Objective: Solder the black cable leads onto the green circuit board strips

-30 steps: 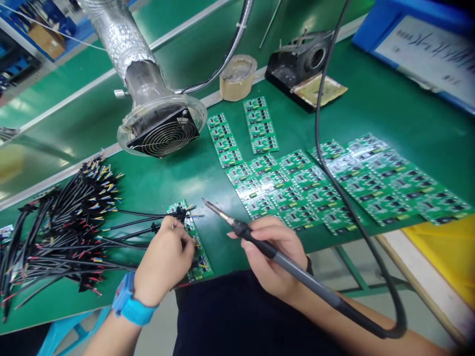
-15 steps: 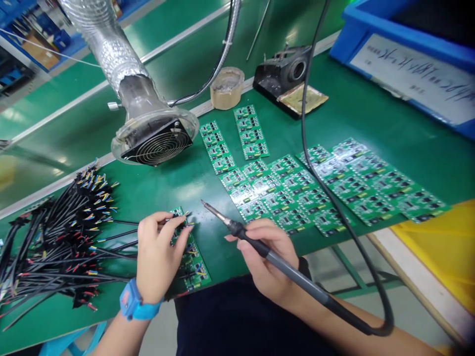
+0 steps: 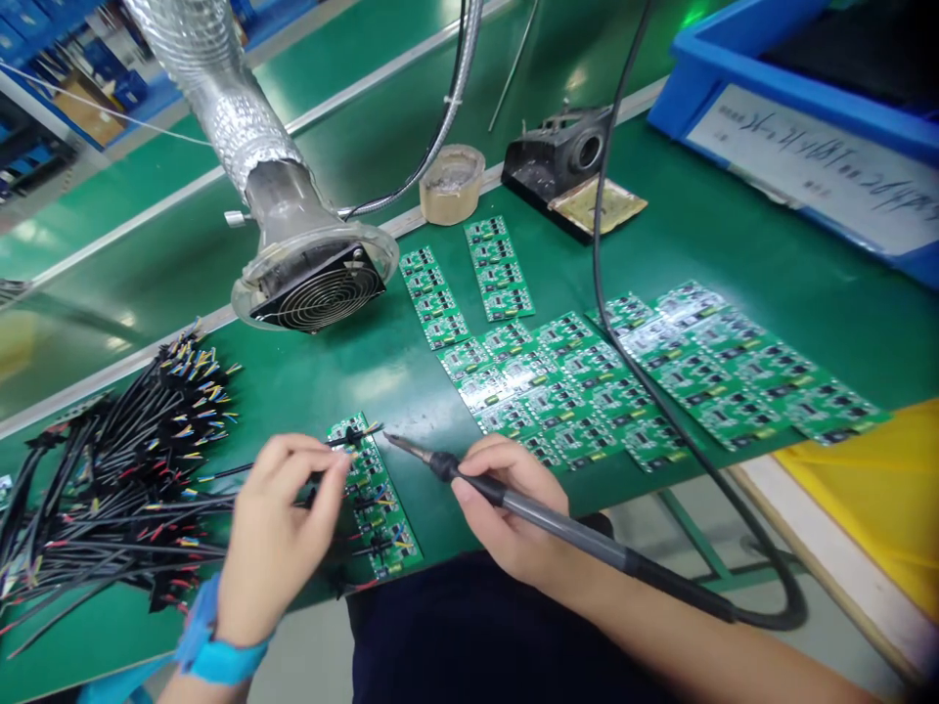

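Note:
My left hand (image 3: pixel 283 518) is closed in a pinch on a black cable (image 3: pixel 354 434), whose thin coloured wire ends reach over the top of a green circuit board strip (image 3: pixel 373 481). Lower on that strip lie more cables with blue and yellow wires. In my right hand (image 3: pixel 514 499) is a soldering iron (image 3: pixel 564 531), held like a pen. Its tip points left and sits just right of the cable's wire ends, close to them; whether it touches them I cannot tell.
A heap of black cables (image 3: pixel 124 489) lies at the left. Several circuit boards (image 3: pixel 572 391) cover the middle and right. Above hang a fume extractor hood (image 3: pixel 323 288) and the iron's cord (image 3: pixel 646 376). Behind stand a tape roll (image 3: pixel 451 191), an iron stand (image 3: pixel 554 161) and a blue bin (image 3: pixel 690 73).
My left hand has shifted left and down, uncovering the upper end of the board strip. The soldering iron has moved left and slightly down, bringing its tip nearer the wire ends.

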{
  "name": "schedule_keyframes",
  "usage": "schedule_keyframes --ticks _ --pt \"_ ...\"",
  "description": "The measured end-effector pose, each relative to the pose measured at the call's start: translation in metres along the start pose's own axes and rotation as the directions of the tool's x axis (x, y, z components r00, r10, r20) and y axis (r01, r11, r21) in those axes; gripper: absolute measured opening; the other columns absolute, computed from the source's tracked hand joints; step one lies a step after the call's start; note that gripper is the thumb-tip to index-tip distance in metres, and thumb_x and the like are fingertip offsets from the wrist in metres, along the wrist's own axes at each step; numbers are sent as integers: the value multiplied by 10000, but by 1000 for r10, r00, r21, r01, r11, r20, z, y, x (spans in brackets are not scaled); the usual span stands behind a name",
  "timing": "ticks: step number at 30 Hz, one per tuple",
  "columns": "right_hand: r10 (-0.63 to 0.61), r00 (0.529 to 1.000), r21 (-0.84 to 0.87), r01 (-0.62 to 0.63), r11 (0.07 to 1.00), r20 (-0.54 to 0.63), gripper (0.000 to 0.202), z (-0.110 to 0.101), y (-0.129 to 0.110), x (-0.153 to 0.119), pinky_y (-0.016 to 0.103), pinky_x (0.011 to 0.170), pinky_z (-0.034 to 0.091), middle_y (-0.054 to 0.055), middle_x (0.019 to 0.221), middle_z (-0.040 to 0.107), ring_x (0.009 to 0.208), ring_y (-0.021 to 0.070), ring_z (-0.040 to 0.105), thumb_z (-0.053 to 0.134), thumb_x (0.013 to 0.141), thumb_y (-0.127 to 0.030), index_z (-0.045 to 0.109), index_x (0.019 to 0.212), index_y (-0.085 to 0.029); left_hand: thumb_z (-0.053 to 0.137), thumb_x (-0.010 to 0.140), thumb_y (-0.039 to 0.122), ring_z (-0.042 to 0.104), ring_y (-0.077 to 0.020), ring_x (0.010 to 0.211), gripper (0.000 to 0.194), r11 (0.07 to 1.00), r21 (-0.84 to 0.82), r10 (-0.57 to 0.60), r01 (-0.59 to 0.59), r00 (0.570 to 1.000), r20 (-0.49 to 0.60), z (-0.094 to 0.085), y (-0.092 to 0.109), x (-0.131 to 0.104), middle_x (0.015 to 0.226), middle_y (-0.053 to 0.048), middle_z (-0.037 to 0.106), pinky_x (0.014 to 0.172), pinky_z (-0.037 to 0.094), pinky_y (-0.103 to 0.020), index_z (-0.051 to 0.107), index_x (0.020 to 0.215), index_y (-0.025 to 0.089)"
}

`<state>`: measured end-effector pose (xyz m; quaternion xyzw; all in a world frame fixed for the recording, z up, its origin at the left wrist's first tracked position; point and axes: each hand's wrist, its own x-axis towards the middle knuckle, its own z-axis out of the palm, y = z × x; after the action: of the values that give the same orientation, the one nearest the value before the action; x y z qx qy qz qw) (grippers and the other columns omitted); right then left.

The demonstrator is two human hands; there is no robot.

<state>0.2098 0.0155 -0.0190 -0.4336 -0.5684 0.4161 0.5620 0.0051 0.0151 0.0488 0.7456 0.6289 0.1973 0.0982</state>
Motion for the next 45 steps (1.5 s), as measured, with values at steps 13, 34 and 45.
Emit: schedule_keyframes --ticks 13,34,45 --pt "104 983 -64 -95 993 149 75 1 -1 2 217 419 402 -24 610 512 442 90 483 532 727 -142 496 744 -206 516 825 238 558 -155 760 148 986 -72 -131 148 970 203 36 -3 -6 768 -33 569 718 460 -290 627 748 179" --pt "127 984 5 -129 992 123 106 0 1 1 202 412 387 -29 668 479 457 70 471 520 764 -121 479 791 -214 522 826 228 545 -160 782 128 987 -45 -144 155 969 200 41 -5 -6 787 -36 567 746 444 -299 615 758 172" --pt "124 976 -61 -115 991 179 90 3 2 2 215 464 427 -18 678 518 494 82 508 537 754 -127 506 790 -204 508 835 227 526 -164 762 129 989 -1 -148 150 977 154 43 -2 -7 747 -30 548 737 425 -303 569 738 169"
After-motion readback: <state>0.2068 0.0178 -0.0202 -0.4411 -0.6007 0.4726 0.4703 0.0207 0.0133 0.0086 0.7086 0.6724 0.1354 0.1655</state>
